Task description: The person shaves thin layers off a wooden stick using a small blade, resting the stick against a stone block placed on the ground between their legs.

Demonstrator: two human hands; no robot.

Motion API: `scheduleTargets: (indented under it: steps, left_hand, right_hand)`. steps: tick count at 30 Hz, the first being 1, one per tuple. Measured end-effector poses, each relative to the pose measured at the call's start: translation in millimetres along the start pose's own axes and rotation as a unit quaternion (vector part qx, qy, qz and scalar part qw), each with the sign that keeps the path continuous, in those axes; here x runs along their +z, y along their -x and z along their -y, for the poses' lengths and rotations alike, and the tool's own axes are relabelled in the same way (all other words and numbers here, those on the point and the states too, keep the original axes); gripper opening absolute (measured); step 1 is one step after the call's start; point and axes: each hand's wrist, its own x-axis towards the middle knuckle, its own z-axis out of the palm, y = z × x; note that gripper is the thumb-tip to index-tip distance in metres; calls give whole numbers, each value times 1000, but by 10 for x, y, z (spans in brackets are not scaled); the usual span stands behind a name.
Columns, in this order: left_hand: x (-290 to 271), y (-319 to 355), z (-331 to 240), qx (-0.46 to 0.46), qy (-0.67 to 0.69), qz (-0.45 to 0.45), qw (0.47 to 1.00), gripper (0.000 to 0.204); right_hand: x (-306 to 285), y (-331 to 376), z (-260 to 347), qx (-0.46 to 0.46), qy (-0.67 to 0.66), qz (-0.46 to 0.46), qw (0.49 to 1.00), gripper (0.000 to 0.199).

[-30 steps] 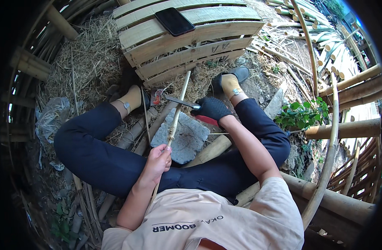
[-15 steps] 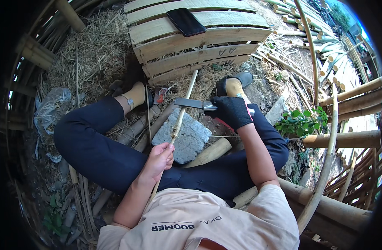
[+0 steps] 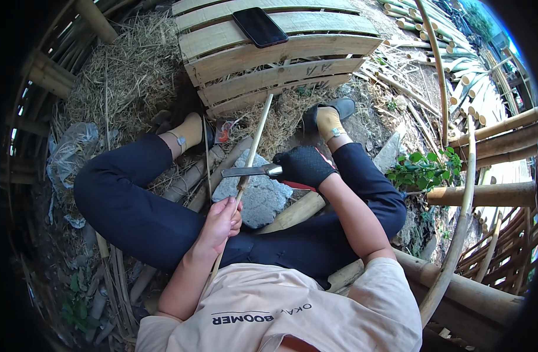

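My left hand point(image 3: 221, 224) is closed around the lower part of a slim, pale bamboo stick point(image 3: 258, 132), which slants up and away from my lap. On my right hand point(image 3: 306, 168) is a black glove with red trim; it grips a knife point(image 3: 245, 171) with a flat, square-ended metal blade. The blade lies across the stick, just above a brownish node point(image 3: 242, 183) and a little beyond my left hand. Its handle is mostly hidden in the glove. Beneath the stick sits a rough grey stone block point(image 3: 262, 202), between my bent legs.
A slatted wooden crate point(image 3: 280, 56) stands ahead, with a black phone point(image 3: 260, 27) on top. Cut bamboo poles point(image 3: 465, 82) are piled at far right. Straw point(image 3: 128, 76) covers ground at left, beside a crumpled clear plastic bag point(image 3: 72, 149). A leafy plant point(image 3: 424, 170) grows at right.
The knife and my right hand have moved down the stick toward my left hand, and slightly left. The stick's far end has shifted a little left; my left hand barely moved.
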Motion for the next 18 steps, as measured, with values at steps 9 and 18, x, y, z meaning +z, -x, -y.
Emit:
scheduleTargets:
  steps: [9, 18]
  left_hand:
    - [-5, -6, -11, 1, -14, -4, 1000, 30]
    - [3, -29, 35, 12, -49, -21, 999, 29]
  right_hand:
    - [267, -120, 30, 38, -136, -48, 989, 31]
    - [329, -239, -51, 67, -176, -8, 982, 34]
